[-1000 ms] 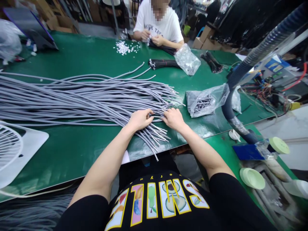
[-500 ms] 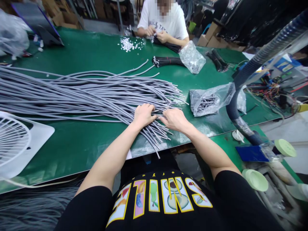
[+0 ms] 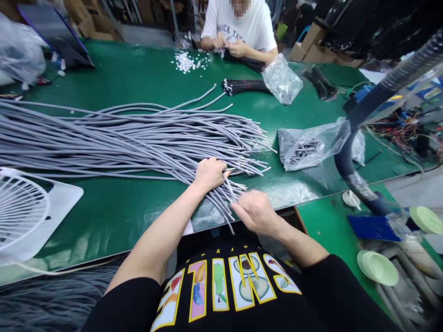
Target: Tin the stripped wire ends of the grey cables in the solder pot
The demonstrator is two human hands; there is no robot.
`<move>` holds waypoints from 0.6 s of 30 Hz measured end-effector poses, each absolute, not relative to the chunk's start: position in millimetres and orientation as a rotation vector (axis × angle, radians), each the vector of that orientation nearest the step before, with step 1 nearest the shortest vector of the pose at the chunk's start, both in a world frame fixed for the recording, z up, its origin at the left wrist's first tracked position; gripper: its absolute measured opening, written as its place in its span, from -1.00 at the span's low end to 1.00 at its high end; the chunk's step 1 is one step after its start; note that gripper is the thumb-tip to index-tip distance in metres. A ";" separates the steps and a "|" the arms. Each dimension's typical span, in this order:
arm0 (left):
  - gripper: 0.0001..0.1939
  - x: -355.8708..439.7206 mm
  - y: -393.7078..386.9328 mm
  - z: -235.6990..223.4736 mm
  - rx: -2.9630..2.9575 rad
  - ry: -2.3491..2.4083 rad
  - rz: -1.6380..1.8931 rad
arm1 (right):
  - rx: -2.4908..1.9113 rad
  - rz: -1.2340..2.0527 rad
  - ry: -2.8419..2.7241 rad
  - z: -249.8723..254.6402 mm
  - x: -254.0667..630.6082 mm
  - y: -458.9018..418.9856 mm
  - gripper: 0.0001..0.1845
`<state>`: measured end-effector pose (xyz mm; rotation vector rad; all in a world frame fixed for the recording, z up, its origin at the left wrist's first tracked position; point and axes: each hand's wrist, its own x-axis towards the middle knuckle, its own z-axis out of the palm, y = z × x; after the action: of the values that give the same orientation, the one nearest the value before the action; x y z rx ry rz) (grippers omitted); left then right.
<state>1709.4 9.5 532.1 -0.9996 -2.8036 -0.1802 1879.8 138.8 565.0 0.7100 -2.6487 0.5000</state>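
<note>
A wide bundle of grey cables (image 3: 138, 138) runs from the left across the green table, its stripped, pale ends fanned out at the right. My left hand (image 3: 210, 174) is closed around a few of these cables close to their ends. Just right of and below it, my right hand (image 3: 255, 210) pinches the end of a grey cable (image 3: 228, 186) that is bent toward me out of the left hand. The right fingers are somewhat blurred. Several cable ends (image 3: 226, 214) stick out below the left hand, near the table's front edge.
A clear bag of short grey pieces (image 3: 304, 150) lies to the right, beside a dark flexible hose (image 3: 342, 152). A white fan (image 3: 65, 198) lies at left. Across the table, a person (image 3: 238, 27) handles small parts near a black cable bundle (image 3: 245, 86).
My right hand has moved down toward me, away from the left hand, bending a cable end with it. The left hand keeps its hold. The view has shifted slightly.
</note>
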 end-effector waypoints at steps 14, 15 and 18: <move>-0.46 1702.5 10.4 537.6 -0.984 -2.883 -0.209 | -0.037 0.032 -2.703 591.7 1825.9 269.1 -0.69; -0.46 1703.1 9.6 538.5 -0.998 -2.875 -0.208 | 0.100 0.089 -2.803 586.5 1820.1 253.8 -0.71; -0.42 1705.6 7.8 540.7 -1.049 -2.838 -0.228 | 0.116 -0.015 -3.013 567.0 1798.3 217.5 -0.72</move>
<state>1705.6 7.8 540.7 -1.0494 -2.8380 -0.2282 1798.3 217.5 567.0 0.1162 -3.0133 -0.0146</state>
